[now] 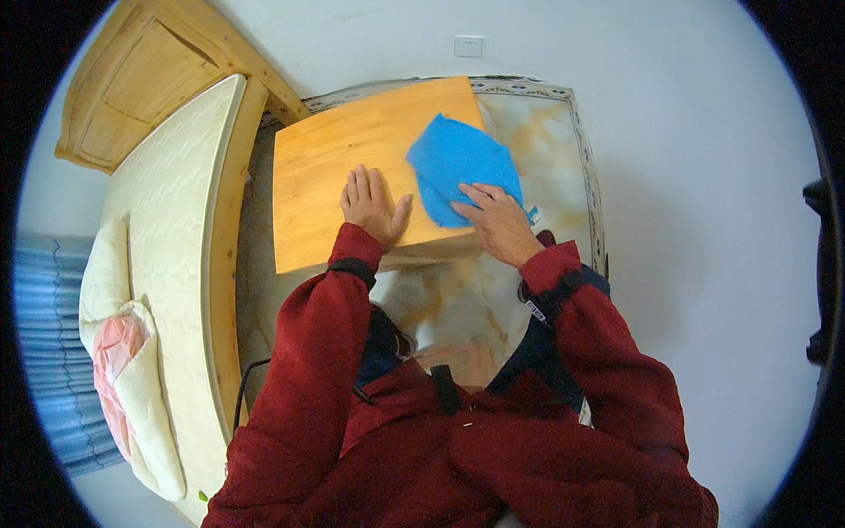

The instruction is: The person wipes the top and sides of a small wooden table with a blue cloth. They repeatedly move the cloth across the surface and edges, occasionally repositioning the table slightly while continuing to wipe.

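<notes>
A blue cloth (462, 155) lies spread over the right part of a wooden tabletop (317, 191), probably the top of a bedside cabinet, and hangs slightly past its right edge. My right hand (498, 221) is on the cloth's near end, fingers bent and gripping it from above. Its palm side is hidden. To the left, my left hand (373, 204) rests palm down on the bare wood, with the thumb spread away from the fingers. A small blue and white tag (533, 215) shows just beyond the cloth's lower right side.
On the left stands a bed with a wooden headboard (148, 72) and a cream mattress (171, 191). A rolled cream blanket (155, 396) and pink plastic (115, 350) lie on it. A white wall (693, 231) with a socket (469, 46) borders the marbled tile floor (535, 138).
</notes>
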Available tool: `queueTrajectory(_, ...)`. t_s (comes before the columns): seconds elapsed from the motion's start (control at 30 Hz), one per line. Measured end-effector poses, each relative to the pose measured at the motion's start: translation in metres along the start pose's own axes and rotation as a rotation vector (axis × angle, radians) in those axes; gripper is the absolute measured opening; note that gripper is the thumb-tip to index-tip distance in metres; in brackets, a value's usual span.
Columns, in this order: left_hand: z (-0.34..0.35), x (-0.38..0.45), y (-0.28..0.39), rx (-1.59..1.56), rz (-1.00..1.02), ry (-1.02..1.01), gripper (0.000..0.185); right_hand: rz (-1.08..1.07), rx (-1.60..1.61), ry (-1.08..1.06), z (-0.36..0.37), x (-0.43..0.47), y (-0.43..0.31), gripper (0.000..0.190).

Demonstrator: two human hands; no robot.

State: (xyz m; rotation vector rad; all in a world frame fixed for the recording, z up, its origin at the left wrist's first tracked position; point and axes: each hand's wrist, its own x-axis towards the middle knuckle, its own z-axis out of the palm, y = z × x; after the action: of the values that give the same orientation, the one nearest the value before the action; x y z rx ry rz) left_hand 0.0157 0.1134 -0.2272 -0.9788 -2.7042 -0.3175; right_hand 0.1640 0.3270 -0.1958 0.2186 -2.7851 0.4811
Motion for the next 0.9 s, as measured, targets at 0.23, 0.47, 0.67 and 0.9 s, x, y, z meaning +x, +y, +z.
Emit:
queueTrajectory(0.23,-0.001,0.000,-0.001,0.019,0.013,0.017,0.080,0.134,-0.015,0.095,0.003,0.004,0.028,0.031)
queueTrajectory(0.47,-0.005,0.001,-0.001,0.037,0.033,0.028,0.075,0.258,0.312,0.102,0.023,0.042,0.081,0.038)
queueTrajectory(0.67,-0.016,0.005,0.002,0.004,0.033,0.024,0.073,0.223,0.266,0.036,0.021,0.091,0.117,0.038)
queueTrajectory(0.9,-0.025,0.007,0.008,-0.025,0.054,0.023,0.075,0.111,0.176,0.189,0.032,0.137,0.149,0.036)
